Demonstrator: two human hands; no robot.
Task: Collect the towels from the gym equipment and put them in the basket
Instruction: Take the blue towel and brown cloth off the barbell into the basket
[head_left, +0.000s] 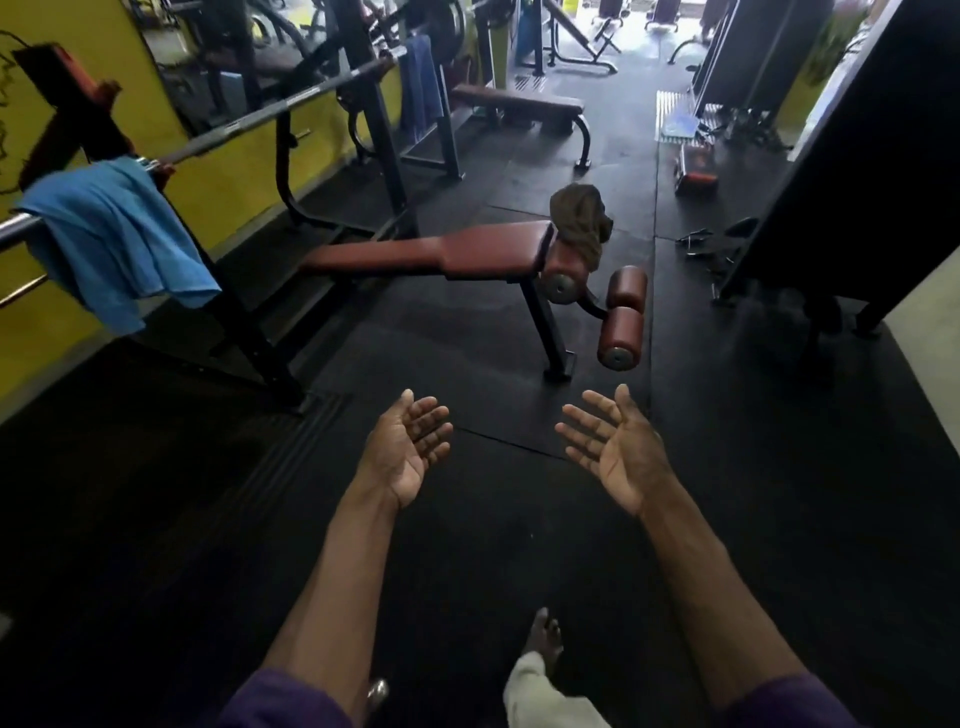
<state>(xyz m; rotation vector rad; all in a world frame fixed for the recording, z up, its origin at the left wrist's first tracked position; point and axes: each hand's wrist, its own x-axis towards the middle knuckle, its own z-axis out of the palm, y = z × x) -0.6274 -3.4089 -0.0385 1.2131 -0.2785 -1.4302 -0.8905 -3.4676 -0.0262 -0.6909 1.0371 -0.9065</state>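
Both the left hand (408, 449) and right hand (615, 447) hover palm-up, fingers spread wide and holding nothing, short of the red bench (457, 254), whose near roller pad carries a brown towel (581, 218), while a blue towel (111, 236) drapes the barbell (270, 111) left of it.

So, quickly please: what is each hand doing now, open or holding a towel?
Left hand: open, palm up, holding nothing.
Right hand: open, palm up, holding nothing.

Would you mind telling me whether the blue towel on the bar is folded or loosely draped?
Loosely draped: the blue towel hangs unevenly over the bar.
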